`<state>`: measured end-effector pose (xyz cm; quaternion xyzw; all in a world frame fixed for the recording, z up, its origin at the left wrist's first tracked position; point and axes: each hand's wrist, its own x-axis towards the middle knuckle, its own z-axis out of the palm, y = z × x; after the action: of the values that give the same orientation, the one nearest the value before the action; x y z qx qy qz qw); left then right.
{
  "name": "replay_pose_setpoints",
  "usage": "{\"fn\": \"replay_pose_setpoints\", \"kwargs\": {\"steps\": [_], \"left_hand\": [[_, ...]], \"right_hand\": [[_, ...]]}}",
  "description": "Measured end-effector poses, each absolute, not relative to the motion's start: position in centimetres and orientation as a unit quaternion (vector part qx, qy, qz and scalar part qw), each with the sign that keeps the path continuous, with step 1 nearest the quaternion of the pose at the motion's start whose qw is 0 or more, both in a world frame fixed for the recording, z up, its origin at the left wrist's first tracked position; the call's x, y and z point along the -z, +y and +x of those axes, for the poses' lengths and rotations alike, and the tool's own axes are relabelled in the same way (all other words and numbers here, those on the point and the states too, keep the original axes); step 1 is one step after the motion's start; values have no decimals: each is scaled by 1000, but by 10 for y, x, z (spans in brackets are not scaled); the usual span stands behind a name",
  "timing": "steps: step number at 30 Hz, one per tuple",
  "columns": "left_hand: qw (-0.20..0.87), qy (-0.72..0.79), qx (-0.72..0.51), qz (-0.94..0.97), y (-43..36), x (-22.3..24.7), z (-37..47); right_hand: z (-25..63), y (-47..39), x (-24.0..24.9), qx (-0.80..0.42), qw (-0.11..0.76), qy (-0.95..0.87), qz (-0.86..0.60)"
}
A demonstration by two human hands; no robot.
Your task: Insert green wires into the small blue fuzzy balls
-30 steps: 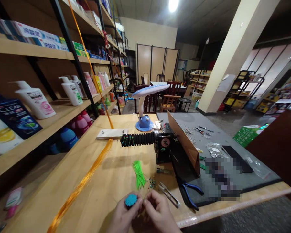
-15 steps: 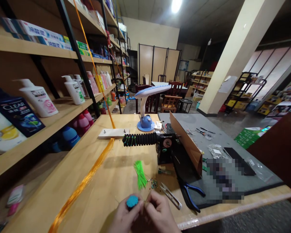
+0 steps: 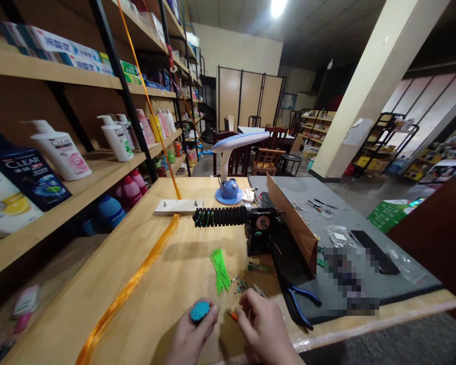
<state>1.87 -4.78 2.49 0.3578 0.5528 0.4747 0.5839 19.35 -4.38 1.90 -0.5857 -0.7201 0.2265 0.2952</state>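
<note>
My left hand (image 3: 193,329) holds a small turquoise scalloped piece (image 3: 199,311) between thumb and fingers, near the table's front edge. To its right, my right hand (image 3: 260,322) is closed on a small orange-tipped item (image 3: 233,315), mostly hidden by the fingers. Just beyond the hands lie a bundle of bright green strands (image 3: 221,272) and a scatter of tiny beads (image 3: 240,285). Silver snips (image 3: 259,290) are partly covered by my right hand. Farther back, a black ridged roller (image 3: 224,216) with green threads at its left end joins a black machine (image 3: 259,230).
Orange threads (image 3: 137,279) run down the table's left side from a white block (image 3: 178,206). A blue lamp (image 3: 229,191) stands behind the roller. Blue-handled pliers (image 3: 304,304) lie on the grey mat at right, beside an upright cardboard sheet (image 3: 292,223).
My hands have moved apart. The right one has shifted right over the snips, and an orange tip now shows at its fingers. The turquoise piece has moved slightly left.
</note>
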Motion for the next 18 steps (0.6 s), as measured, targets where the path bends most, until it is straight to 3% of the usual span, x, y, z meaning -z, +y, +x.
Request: {"fn": "replay_pose_setpoints", "kwargs": {"steps": [4,8,13,18], "left_hand": [[610,543,-471,333,-47,-27,16],[612,540,-482,318,-47,-24,13],[627,526,-487,304,-47,-27,14],[624,524,-497,298,-47,-23,19]], "right_hand": [[201,-50,-11,-96,177,-762,-615],[203,-55,11,-44,145,-772,-617],[212,-54,20,-86,243,-766,-589],[204,-60,20,-361,396,-661,-525]]}}
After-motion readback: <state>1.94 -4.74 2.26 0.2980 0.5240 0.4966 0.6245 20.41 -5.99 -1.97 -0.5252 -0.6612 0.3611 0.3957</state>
